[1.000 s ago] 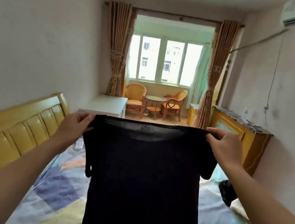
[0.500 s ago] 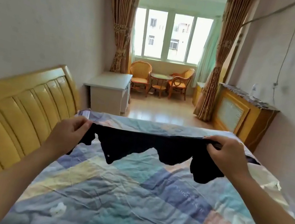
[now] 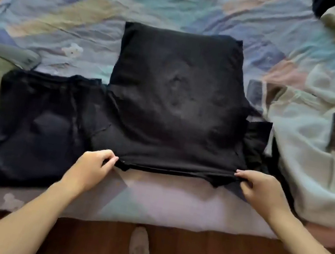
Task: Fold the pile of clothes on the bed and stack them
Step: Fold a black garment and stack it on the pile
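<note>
both hands, left hand (image 3: pixel 90 167) and right hand (image 3: pixel 262 193), pinch the black shirt (image 3: pixel 174 96) flat on the bed (image 3: pixel 92 13); left of it one folded dark garment (image 3: pixel 34 125), right an unfolded pale pile (image 3: pixel 314 152) remains.

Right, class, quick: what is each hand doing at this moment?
Left hand: pinches the near edge of the black T-shirt.
Right hand: pinches the same edge at the other shoulder.

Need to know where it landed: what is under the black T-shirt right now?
Mostly the patchwork bedsheet. The black T-shirt's left side overlaps the folded dark garment; its right sleeve lies beside the pale jacket. Anything else beneath is covered.
</note>
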